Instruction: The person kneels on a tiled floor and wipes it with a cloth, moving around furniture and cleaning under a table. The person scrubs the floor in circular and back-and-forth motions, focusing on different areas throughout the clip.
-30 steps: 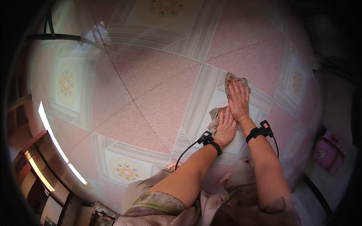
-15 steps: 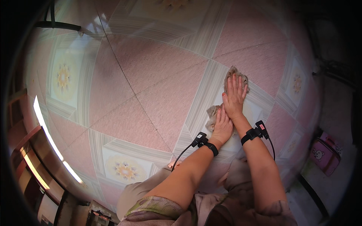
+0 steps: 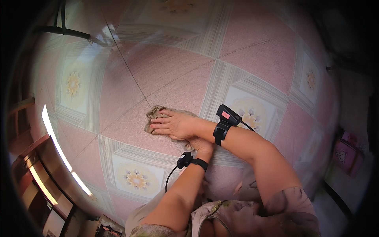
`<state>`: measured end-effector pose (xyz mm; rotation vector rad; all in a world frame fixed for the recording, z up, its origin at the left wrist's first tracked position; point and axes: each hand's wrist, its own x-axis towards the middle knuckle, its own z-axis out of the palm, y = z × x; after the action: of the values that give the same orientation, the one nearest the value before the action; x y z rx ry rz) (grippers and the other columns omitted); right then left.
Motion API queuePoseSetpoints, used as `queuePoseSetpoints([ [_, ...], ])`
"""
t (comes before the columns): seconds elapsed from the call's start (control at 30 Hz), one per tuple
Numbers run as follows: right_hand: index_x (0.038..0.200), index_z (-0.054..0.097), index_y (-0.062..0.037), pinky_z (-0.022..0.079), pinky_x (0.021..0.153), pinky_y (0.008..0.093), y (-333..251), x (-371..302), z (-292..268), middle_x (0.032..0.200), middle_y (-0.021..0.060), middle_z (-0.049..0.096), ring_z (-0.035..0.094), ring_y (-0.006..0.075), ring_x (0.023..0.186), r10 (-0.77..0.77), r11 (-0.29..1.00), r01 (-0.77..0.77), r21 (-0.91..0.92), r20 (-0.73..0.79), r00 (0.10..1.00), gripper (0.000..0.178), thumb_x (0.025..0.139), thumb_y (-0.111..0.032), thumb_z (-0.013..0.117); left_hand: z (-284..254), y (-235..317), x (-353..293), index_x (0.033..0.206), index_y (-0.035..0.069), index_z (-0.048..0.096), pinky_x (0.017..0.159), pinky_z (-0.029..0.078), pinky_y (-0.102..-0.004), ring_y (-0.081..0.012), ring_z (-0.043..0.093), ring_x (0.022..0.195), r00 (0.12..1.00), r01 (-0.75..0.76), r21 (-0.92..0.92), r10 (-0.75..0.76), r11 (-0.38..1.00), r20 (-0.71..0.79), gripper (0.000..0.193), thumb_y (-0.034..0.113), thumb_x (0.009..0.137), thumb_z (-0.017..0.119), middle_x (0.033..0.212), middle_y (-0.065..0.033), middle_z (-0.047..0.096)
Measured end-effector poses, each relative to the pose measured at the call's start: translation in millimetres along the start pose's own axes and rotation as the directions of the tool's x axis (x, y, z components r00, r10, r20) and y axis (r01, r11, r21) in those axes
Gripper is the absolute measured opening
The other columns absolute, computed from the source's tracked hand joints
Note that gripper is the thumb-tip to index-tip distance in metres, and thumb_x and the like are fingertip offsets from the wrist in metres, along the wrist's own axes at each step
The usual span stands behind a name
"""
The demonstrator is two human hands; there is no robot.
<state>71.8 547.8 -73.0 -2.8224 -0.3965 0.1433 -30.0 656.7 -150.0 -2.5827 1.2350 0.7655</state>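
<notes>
My right hand (image 3: 173, 125) lies flat on a crumpled grey-brown cloth (image 3: 156, 114), its fingers stretched out to the left and pressing the cloth against the pink patterned surface (image 3: 130, 75). Just below it is my left hand (image 3: 202, 145), crossed under the right wrist. Its fingers are mostly hidden by the right hand. A bit of the cloth shows beside the left hand. Each wrist wears a black band with a small black device and a cable.
The surface has pink panels, striped borders and flower motifs. Dark metal legs (image 3: 65, 31) stand at the upper left. Wooden furniture (image 3: 33, 146) lines the left edge. A pink bag (image 3: 347, 156) with an animal picture sits at the far right.
Both hands and the cloth have swept left and nearer to me, from the flower panel to the pink panel. My right arm now reaches across, over the left hand.
</notes>
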Motion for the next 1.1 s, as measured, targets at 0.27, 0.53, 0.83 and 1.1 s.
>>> queuePoseSetpoints([
  [0.27, 0.153, 0.049, -0.0164, 0.011, 0.128, 0.0526, 53.8, -142.7, -24.8, 0.166, 0.0012, 0.036, 0.027, 0.0210, 0.156, 0.498, 0.846, -0.521, -0.116, -0.181, 0.848, 0.062, 0.094, -0.029, 0.063, -52.4, 59.4, -10.1, 0.140, 0.000, 0.052, 0.121, 0.015, -0.0659, -0.0502, 0.033, 0.144, 0.772, -0.553, -0.298, 0.344, 0.778, -0.535, 0.056, 0.035, 0.097, 0.058, 0.146, -0.0287, 0.046],
  [0.53, 0.159, 0.039, -0.0155, 0.005, 0.127, 0.0566, 107.9, -286.3, -74.3, 0.172, 0.0039, 0.023, 0.015, 0.0266, 0.159, 0.890, 0.415, -0.891, -0.183, -0.122, 0.440, 0.069, 0.096, -0.032, 0.062, -85.7, 201.7, 18.3, 0.149, 0.000, 0.046, 0.125, 0.008, -0.0612, -0.0440, 0.014, 0.157, 0.669, -0.743, -0.328, 0.632, 0.583, -0.391, 0.058, 0.030, 0.100, 0.050, 0.163, -0.0232, 0.032],
  [0.83, 0.165, 0.022, -0.0121, 0.005, 0.126, 0.0615, 148.1, -284.4, -127.4, 0.174, 0.0135, 0.004, 0.000, 0.0357, 0.160, 0.722, 0.675, -0.717, -0.175, 0.359, 0.592, 0.077, 0.101, -0.042, 0.052, -82.8, 206.5, 36.2, 0.159, 0.003, 0.032, 0.125, 0.007, -0.0601, -0.0428, 0.007, 0.158, 0.727, -0.672, -0.281, 0.538, 0.685, -0.427, 0.066, 0.030, 0.102, 0.050, 0.170, -0.0232, 0.016],
  [1.1, 0.165, 0.026, -0.0188, 0.010, 0.127, 0.0595, 154.8, -282.6, -136.7, 0.174, 0.0094, 0.007, 0.003, 0.0323, 0.161, 0.722, 0.683, -0.701, -0.206, 0.335, 0.605, 0.073, 0.102, -0.047, 0.052, -93.3, 203.0, 40.0, 0.155, 0.000, 0.039, 0.124, 0.007, -0.0604, -0.0433, 0.010, 0.158, 0.719, -0.684, -0.262, 0.569, 0.681, -0.398, 0.063, 0.032, 0.101, 0.050, 0.168, -0.0257, 0.019],
])
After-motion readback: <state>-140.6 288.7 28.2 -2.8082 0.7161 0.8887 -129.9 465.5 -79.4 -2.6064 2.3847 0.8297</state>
